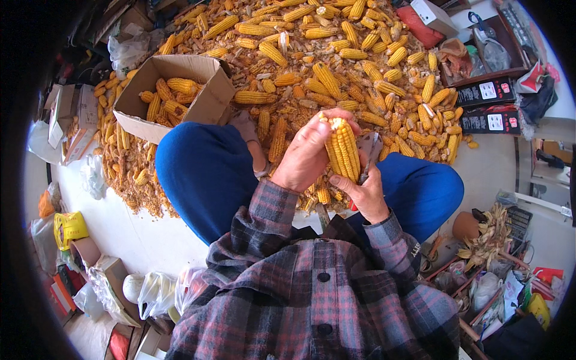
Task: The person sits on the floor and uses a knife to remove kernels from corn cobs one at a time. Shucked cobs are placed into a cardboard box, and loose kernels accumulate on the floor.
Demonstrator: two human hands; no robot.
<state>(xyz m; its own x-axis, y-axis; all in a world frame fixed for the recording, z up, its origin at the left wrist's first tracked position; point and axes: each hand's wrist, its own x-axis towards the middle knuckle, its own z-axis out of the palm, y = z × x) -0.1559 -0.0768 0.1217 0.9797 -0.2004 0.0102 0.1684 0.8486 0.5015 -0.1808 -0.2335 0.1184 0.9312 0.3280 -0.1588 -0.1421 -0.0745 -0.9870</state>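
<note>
An ear of dried yellow corn (344, 150) is held upright between my two hands, above the gap between my knees. My left hand (308, 150) wraps its upper end, the thumb close to the pale tip, where some kernels are off. Lower down, my right hand (366, 193) supports the ear's right side. The same hand also grips a thin metal tool (371, 155) with a red handle end, probably a screwdriver, its shaft pointing up and away. Beyond both hands spreads a heap of corn ears (288, 81), mixed with loose kernels and bare cobs.
An open cardboard box (198, 110) with several ears stands by my left knee. Plastic bags (157, 292) lie behind at the left. Black printed boxes (488, 121) sit at the right. Dry husks (486, 234) and a plastic crate (517, 220) are behind my right knee.
</note>
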